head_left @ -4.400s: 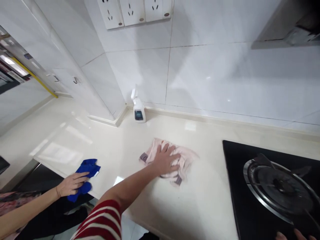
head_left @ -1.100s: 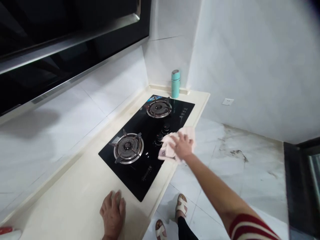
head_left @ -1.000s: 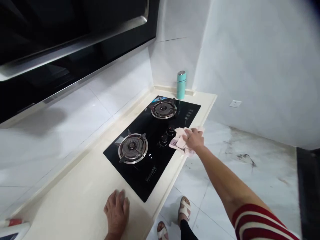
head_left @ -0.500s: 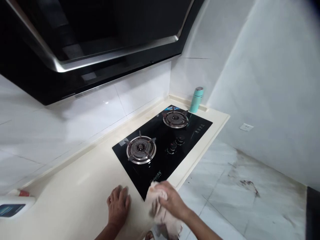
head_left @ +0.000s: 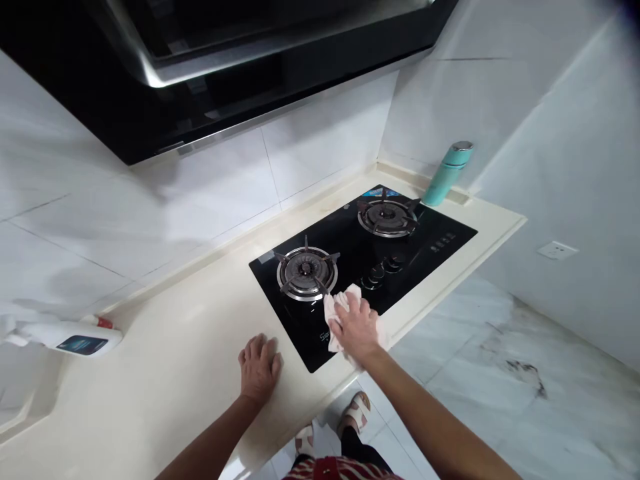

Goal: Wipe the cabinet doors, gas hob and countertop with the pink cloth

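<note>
1. Pressing down from above, your right hand (head_left: pixel 356 325) has hold of a pale pink cloth (head_left: pixel 332 308), its fingers half spread and bent over the fabric.

2. That cloth lies bunched across the front edge of the stove (head_left: pixel 300 339), partly on the black glass and partly over the table (head_left: pixel 190 380), just beside the lettering (head_left: pixel 325 336).

3. Half a second ago it hung gathered from your fingers at the stove's near corner; now it is down on the surface, farther along towards the knobs (head_left: pixel 393 264). In my judgement, that puts your wiping back in contact with the glass, along the front strip.

4. Your left hand (head_left: pixel 260 368) rests on the table, fingers slightly apart and loosely bent, with nothing in them; it is near the stove but not touching it.

5. Just behind the cloth sits the near burner (head_left: pixel 307 270); the far burner (head_left: pixel 387 217) is well apart from both your hands.

6. Beyond the stove's far end stands a turquoise bottle (head_left: pixel 445 178). Off to your left is a white spray bottle (head_left: pixel 75 337), well clear of you.
</note>
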Available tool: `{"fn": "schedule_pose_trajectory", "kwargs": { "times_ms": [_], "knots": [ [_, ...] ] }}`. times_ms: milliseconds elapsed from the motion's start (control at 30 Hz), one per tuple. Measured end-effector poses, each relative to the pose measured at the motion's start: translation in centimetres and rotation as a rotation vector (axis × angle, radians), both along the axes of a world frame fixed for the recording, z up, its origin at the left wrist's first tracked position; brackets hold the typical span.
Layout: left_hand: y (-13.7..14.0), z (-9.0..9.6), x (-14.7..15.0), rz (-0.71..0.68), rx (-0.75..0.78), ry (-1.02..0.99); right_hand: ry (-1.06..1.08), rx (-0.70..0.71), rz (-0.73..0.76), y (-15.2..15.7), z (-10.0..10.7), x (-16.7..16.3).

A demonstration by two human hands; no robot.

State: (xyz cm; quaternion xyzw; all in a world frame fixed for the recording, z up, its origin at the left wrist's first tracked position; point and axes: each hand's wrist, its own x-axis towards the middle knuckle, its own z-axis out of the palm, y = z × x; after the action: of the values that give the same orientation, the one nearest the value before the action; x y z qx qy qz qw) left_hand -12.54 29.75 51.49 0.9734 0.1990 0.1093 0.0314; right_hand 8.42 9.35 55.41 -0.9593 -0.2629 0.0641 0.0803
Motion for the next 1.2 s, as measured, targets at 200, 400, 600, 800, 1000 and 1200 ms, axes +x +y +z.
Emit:
{"fn": "schedule_pose_trajectory", "kwargs": {
  "times_ms": [200,400,600,800,1000,1200],
  "knots": [
    [0.6,-0.5,-0.1,-0.012,0.019,0.006,0.124,0.111,0.367,4.9,1.0,-7.6],
    [1.1,-0.5,-0.1,-0.042,0.057,-0.014,0.183,0.262,0.698,1.1,-0.1,-9.4],
    [1.0,-0.4,0.3,-0.03,0.058,-0.025,0.12,0.263,0.396,-6.9,-3.0,-4.6],
    [1.0,-0.3,0.2,-0.007,0.028,0.005,-0.053,0.128,-0.098,-12.2,-2.8,4.9],
    [0.9,-0.1,0.2,-0.015,0.04,-0.008,-0.053,0.076,-0.474,-15.0,-2.4,12.6],
    [1.0,-0.1,0.2,-0.02,0.062,-0.034,-0.044,0.148,-0.665,-15.4,-1.6,16.2]
  ]
}}
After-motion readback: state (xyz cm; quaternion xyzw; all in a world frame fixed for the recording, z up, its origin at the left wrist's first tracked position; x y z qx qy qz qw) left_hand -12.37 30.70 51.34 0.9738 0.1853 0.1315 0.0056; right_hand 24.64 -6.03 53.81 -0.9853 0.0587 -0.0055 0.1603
